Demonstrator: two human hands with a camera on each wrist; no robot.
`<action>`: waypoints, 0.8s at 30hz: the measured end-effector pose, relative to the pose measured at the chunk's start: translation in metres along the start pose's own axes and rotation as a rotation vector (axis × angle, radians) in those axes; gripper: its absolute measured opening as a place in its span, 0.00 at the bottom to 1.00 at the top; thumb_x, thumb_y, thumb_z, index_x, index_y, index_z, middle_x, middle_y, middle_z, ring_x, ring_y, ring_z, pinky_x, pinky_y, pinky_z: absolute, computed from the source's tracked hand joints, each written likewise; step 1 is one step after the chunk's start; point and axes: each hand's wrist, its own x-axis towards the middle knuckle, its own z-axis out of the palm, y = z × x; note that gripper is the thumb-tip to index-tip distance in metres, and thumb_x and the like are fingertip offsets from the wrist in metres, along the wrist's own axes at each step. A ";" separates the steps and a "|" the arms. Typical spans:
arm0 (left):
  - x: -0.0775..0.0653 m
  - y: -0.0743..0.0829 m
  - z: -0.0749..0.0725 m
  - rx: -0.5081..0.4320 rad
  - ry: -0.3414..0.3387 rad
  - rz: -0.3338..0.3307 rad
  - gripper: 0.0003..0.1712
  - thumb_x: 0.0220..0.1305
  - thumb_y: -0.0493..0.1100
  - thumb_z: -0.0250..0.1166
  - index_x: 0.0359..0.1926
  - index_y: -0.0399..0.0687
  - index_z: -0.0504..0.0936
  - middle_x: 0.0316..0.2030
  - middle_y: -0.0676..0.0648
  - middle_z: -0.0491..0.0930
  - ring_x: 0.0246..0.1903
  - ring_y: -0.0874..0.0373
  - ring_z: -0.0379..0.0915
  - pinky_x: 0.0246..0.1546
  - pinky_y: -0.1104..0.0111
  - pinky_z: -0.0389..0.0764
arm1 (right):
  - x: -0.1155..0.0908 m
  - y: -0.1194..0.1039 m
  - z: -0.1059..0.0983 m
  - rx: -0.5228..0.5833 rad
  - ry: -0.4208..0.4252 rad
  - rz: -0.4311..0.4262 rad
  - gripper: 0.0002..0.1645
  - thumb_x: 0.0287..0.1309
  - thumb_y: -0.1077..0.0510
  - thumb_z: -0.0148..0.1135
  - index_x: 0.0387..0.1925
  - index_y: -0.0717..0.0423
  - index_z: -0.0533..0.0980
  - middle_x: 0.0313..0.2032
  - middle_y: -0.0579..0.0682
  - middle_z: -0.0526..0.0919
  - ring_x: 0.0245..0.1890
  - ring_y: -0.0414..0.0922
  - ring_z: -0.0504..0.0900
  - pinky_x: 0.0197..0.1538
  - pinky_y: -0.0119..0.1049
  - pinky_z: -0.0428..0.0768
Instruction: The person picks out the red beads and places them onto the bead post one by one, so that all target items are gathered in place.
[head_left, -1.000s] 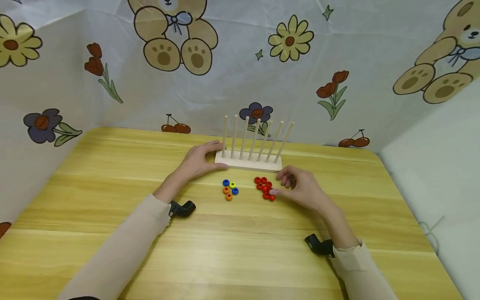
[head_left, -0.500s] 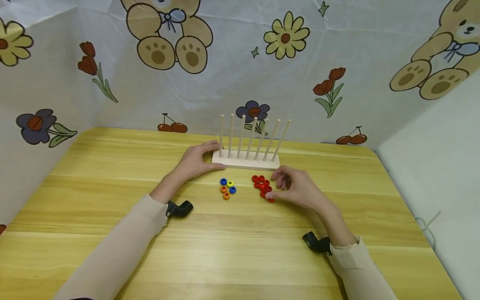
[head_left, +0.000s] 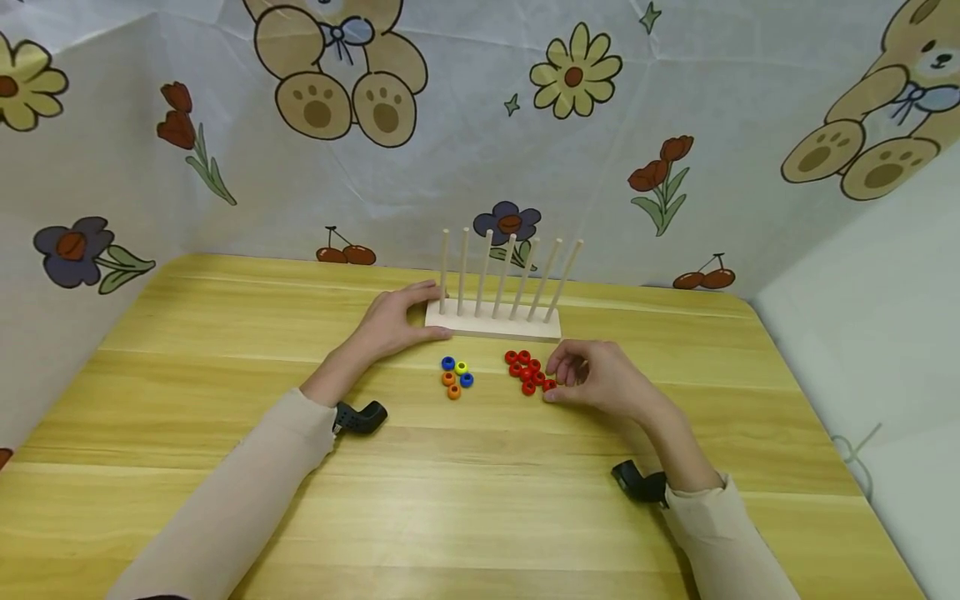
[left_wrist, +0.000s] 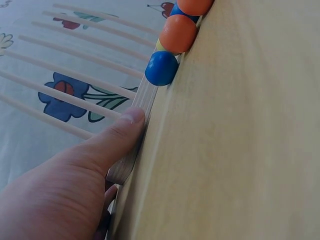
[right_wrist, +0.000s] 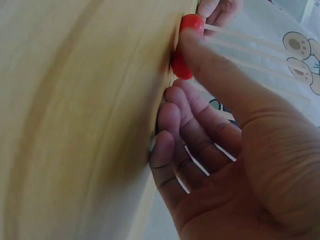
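Left hand (head_left: pixel 396 321) flat against peg rack (head_left: pixel 492 320); right hand (head_left: pixel 600 381) pinching red bead (head_left: pixel 550 385).

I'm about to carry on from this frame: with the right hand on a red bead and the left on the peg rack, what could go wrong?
1. The right hand pinches one red bead at the edge of the tight red bead pile; lifting may knock neighbours rolling.
2. The peg rack is steadied only at its left end by the left hand; it may pivot.
3. The pegs are thin; the bead may miss.
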 end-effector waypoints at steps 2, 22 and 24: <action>0.000 0.001 0.000 -0.002 -0.001 -0.002 0.44 0.58 0.62 0.79 0.72 0.57 0.78 0.78 0.49 0.67 0.78 0.42 0.60 0.80 0.41 0.56 | 0.000 0.001 0.000 0.000 0.002 0.001 0.15 0.53 0.53 0.84 0.38 0.49 0.84 0.29 0.43 0.83 0.31 0.43 0.80 0.35 0.31 0.80; 0.001 0.000 0.001 0.003 -0.010 -0.016 0.45 0.58 0.62 0.79 0.74 0.56 0.76 0.79 0.49 0.66 0.79 0.41 0.58 0.80 0.41 0.55 | -0.001 0.006 -0.007 0.004 0.258 0.008 0.09 0.65 0.60 0.74 0.46 0.55 0.88 0.38 0.48 0.92 0.37 0.43 0.89 0.44 0.35 0.89; 0.001 0.000 0.000 0.003 -0.008 -0.013 0.45 0.58 0.62 0.80 0.74 0.56 0.77 0.78 0.48 0.67 0.79 0.41 0.58 0.80 0.41 0.56 | -0.001 0.006 -0.009 0.012 0.291 0.001 0.09 0.65 0.60 0.74 0.46 0.56 0.88 0.39 0.50 0.92 0.38 0.45 0.90 0.44 0.35 0.89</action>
